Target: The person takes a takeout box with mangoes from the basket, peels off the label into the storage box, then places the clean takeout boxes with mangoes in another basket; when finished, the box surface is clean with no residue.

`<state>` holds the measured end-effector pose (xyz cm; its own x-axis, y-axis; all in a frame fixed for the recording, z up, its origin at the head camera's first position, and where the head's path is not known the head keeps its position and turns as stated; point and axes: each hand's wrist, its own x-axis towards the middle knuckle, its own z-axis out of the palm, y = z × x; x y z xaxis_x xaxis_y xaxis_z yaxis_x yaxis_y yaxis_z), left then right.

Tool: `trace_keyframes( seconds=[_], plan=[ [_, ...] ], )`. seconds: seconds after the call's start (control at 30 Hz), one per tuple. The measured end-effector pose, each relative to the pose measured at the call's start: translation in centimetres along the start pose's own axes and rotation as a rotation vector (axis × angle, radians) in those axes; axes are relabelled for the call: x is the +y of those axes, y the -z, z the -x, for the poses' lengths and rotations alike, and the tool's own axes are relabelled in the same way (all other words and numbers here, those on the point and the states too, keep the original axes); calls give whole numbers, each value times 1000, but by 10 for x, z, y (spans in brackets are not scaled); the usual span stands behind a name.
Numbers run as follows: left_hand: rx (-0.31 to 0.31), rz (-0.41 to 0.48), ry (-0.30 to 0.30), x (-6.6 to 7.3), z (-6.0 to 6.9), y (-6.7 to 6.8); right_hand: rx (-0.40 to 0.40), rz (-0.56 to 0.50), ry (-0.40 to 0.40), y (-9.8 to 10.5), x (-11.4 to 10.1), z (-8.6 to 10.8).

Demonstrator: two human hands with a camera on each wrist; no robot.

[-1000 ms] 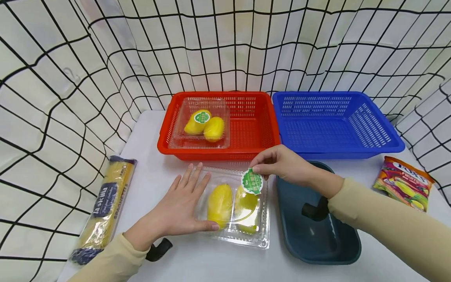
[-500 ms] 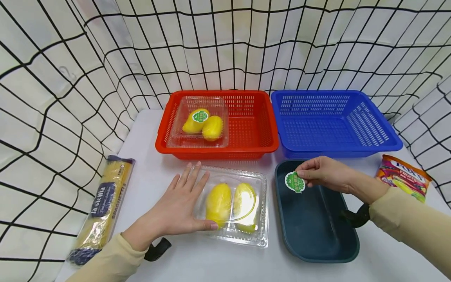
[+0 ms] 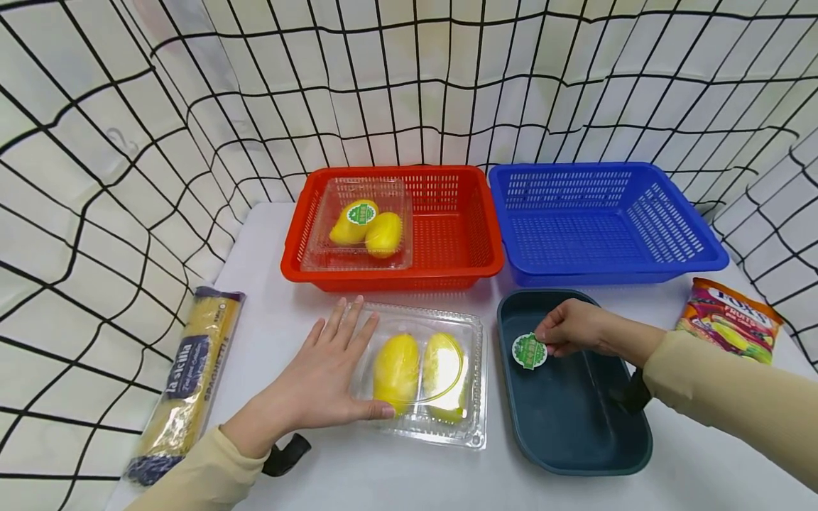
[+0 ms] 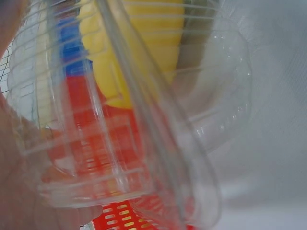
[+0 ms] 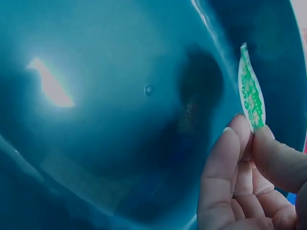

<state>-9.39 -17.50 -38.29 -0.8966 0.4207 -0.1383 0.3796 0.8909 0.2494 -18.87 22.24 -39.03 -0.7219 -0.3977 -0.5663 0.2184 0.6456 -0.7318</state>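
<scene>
Head view first: the left hand [image 3: 322, 376] lies with fingers spread wide and straight at the near-left side of the clear box [image 3: 478, 376], thumb out over its lower left part. Inside, two mangoes [image 3: 396, 372] sit side by side, long axes running away from the person. Over to the right hand [image 3: 575, 330]: thumb and finger pinch the sticker [image 3: 529, 351] by its edge, above the dark tray [image 3: 575, 454]. The round sticker sits just left of the fingertips, printed face up to the camera, little tab pointing toward the person. The red basket [image 3: 456, 245] stands beyond the box, the blue basket [image 3: 569, 241] beside it.

Left wrist now: the clear box fills the view, blurred, one yellow mango showing through; the hand is at the left edge, its fingers too unclear to tell here.

Right wrist: thumb and fingertip pressed together on the sticker's lower end, other fingers curled. It's nearly edge-on, long axis close to upright, tip leaning slightly left, the tray's blue-green inside behind.
</scene>
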Motion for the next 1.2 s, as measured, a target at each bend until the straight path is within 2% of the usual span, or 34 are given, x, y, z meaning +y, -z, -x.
trace_keyframes(
  seconds=[0.67, 0.9, 1.2],
  plan=[
    [0, 0, -7, 0, 0, 1, 2, -103, -48, -1, 9, -7],
    [5, -3, -7, 0, 1, 1, 10, -103, -19, 0, 9, -9],
    [4, 2, -2, 0, 1, -1, 50, -25, 26, -1, 9, -7]
  ],
)
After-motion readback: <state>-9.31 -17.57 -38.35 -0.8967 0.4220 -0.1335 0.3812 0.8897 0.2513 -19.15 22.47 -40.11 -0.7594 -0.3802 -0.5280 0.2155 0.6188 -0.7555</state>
